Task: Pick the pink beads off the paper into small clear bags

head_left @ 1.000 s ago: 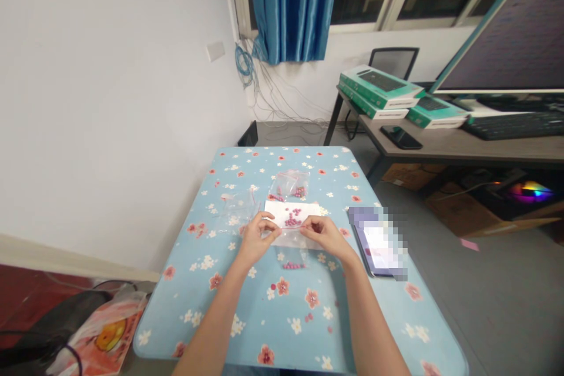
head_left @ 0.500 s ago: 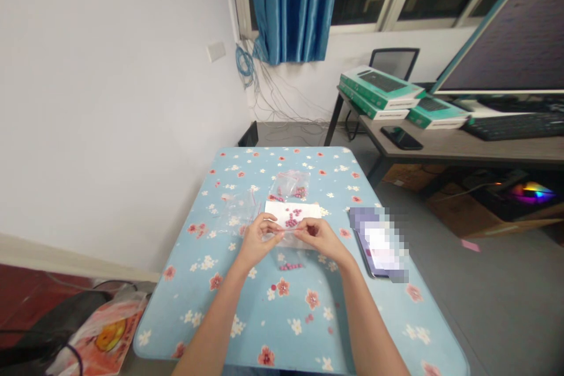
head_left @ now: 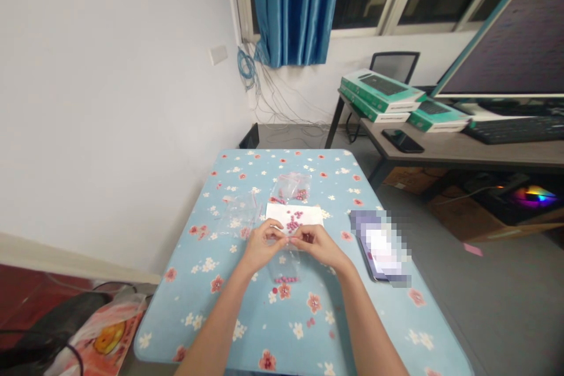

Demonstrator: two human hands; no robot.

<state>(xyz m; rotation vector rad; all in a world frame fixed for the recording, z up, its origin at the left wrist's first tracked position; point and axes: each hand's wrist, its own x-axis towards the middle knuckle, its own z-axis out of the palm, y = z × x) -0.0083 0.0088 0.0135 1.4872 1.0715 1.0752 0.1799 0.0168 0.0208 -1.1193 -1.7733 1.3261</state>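
Where the floor meets the wall on the far left, a plastic bag with an orange picture (head_left: 106, 329) lies on the floor. Next comes the blue bench (head_left: 185, 305) with little flowers on it. A flat clear bag (head_left: 238, 214) lies on it, just left of a white paper (head_left: 293, 214). The left hand (head_left: 263, 245) and the right hand (head_left: 318, 245) are close together over the near edge of the paper. Both pinch the top of a low clear bag (head_left: 284, 264), which hangs down toward the bench with a row of pink beads (head_left: 285, 279) in its bottom. More pink beads (head_left: 293, 223) sit on the paper. Just behind it lies a puffy clear bag (head_left: 291, 187) with beads inside. Well right of the hands is a phone (head_left: 381, 245) with a blurry screen. Farther right, a second bench (head_left: 440, 153) holds green boxes (head_left: 379, 91), a big screen (head_left: 506, 41) and a black keyboard (head_left: 513, 129).
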